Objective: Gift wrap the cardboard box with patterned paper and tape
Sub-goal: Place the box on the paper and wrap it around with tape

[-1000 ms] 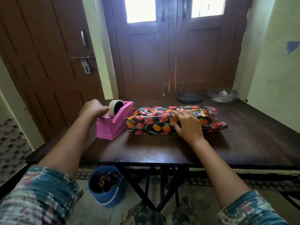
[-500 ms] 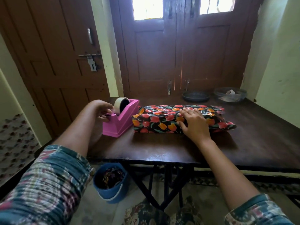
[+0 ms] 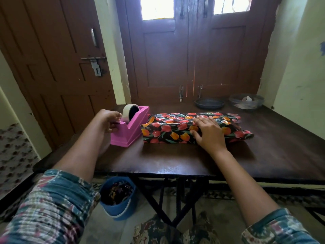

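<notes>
Dark table (image 3: 175, 164), brown doors (image 3: 158, 59) behind; center-left, left hand (image 3: 107, 120) curls on tape dispenser (image 3: 131, 131); right hand (image 3: 209, 136) flat on wrapped box (image 3: 167, 133).

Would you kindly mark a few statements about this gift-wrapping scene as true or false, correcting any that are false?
1. The right hand lies flat on the wrapped box. True.
2. The tape dispenser is blue. False: it is pink.
3. The left hand is at the dispenser's near end. True.
4. The blue bucket stands on the table. False: it sits on the floor beneath the table.
</notes>
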